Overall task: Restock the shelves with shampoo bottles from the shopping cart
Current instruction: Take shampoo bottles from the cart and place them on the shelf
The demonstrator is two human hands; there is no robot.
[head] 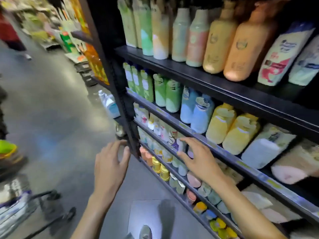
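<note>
A black shelf unit (215,80) fills the right side, its rows packed with shampoo bottles in green, blue, yellow and orange. My right hand (195,156) reaches into a lower row, fingers spread, its fingertips on a small purple-and-white bottle (181,145). Whether it grips that bottle is unclear. My left hand (112,161) hovers open beside the shelf's black corner post (127,114), holding nothing. The shopping cart (22,209) shows at the bottom left, with white and purple packs inside.
A grey aisle floor (51,109) stretches to the left. A person in red (10,31) stands far up the aisle. Black baskets (84,69) sit on the floor by the far shelving. My shoe (145,232) shows at the bottom.
</note>
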